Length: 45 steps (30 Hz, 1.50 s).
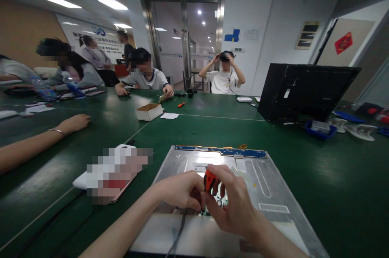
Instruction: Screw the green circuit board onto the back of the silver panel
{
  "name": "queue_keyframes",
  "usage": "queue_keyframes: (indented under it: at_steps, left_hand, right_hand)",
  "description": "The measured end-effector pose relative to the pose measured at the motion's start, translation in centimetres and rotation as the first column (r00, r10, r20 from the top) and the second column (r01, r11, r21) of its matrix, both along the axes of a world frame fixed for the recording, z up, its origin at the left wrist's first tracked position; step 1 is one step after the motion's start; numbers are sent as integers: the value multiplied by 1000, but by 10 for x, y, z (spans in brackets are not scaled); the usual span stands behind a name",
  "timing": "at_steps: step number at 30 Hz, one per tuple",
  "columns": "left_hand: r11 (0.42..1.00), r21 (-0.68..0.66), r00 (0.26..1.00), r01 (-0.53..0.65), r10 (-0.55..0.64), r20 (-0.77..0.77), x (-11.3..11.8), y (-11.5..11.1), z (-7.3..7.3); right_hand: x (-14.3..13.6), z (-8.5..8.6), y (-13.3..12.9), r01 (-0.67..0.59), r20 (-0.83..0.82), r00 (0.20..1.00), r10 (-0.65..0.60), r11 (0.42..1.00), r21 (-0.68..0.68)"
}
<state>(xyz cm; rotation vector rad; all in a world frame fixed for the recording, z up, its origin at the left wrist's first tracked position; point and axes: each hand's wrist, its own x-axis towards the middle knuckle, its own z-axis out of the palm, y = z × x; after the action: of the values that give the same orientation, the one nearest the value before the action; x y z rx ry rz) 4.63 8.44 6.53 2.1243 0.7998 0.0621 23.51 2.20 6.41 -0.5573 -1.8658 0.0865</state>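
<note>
My right hand (234, 197) is closed around the red and black handle of a screwdriver (209, 180), which stands upright. Beside it, my left hand (185, 191) has its fingers curled in against the screwdriver's lower part; the exact grip is partly hidden. The screwdriver's tip points down at a small green circuit board (223, 200) on the back of a flat metal display panel (261, 193). My hands cover much of that board. A blue circuit strip (221, 151) runs along the panel's far edge. A dark cable (181, 229) hangs below my left hand.
Left of the panel lie phones (120, 175), partly blurred. Another person's forearm (39, 144) rests farther left. Beyond are a white box (148, 112), an orange screwdriver (181, 105) and seated people. A black monitor (306, 92) and a blue tray (320, 129) stand on the right.
</note>
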Motion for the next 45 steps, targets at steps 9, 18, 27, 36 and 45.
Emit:
queue_keyframes:
  at_steps: [9, 18, 27, 36, 45]
  left_hand:
    - [999, -13, 998, 43, -43, 40, 1, 0, 0]
    - [999, -4, 999, 32, -31, 21, 1, 2, 2]
    - [999, -30, 998, 41, -40, 38, 0, 0, -2]
    - [1000, -1, 1000, 22, -22, 9, 1, 3, -1]
    - [999, -47, 1000, 15, -14, 20, -1, 2, -6]
  right_hand:
    - [-2, 0, 1, 37, -29, 999, -36, 999, 22]
    - [0, 1, 0, 20, -4, 1000, -20, 1000, 15]
    - [-1, 0, 0, 25, -25, 999, -24, 999, 26]
    - [1, 1, -1, 41, 22, 999, -42, 999, 21]
    - [1, 1, -1, 26, 27, 999, -26, 1000, 12]
